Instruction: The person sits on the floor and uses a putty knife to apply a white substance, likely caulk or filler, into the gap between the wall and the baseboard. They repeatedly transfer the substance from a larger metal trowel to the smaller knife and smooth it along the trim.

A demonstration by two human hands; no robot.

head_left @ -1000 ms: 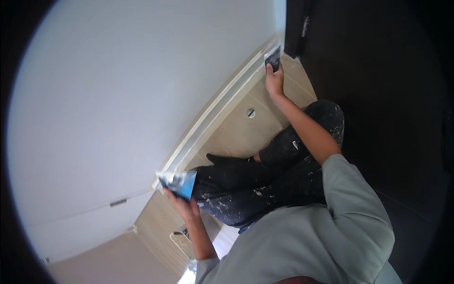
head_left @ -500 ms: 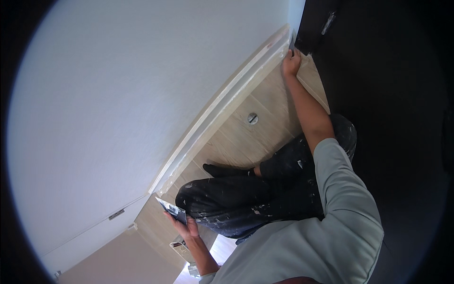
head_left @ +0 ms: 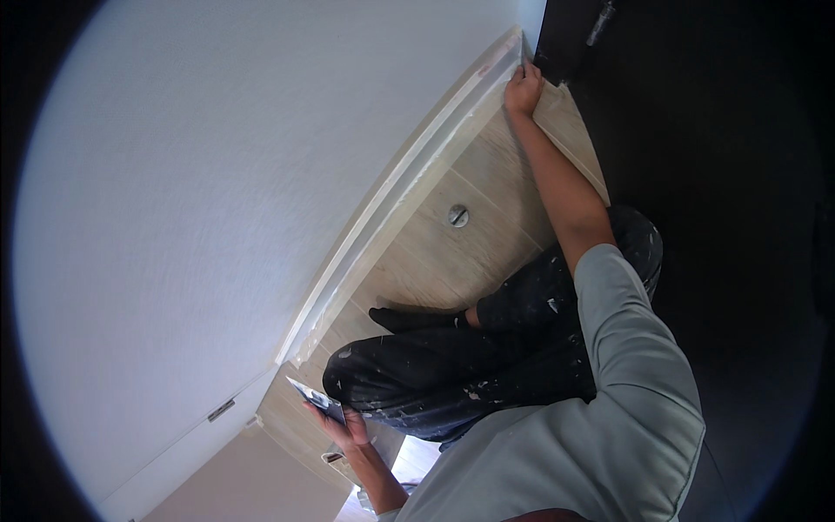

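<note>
My left hand is closed on a wide putty knife with white paste on its dark face, beside my bent knee. At the far end of the wall, my right hand is closed on a small putty knife, most of it hidden by my fingers. Its blade is up against the corner where the pale baseboard meets the dark door side. Strips of masking tape run along the floor edge beside the baseboard.
A round metal door stop stands on the wood-look floor. My paint-spotted trousers and dark-socked foot lie close to the baseboard. A dark panel fills the right side; the white wall fills the left.
My right hand has shifted slightly up and left along the corner, with its putty knife. The left hand's putty knife has tilted and dropped slightly.
</note>
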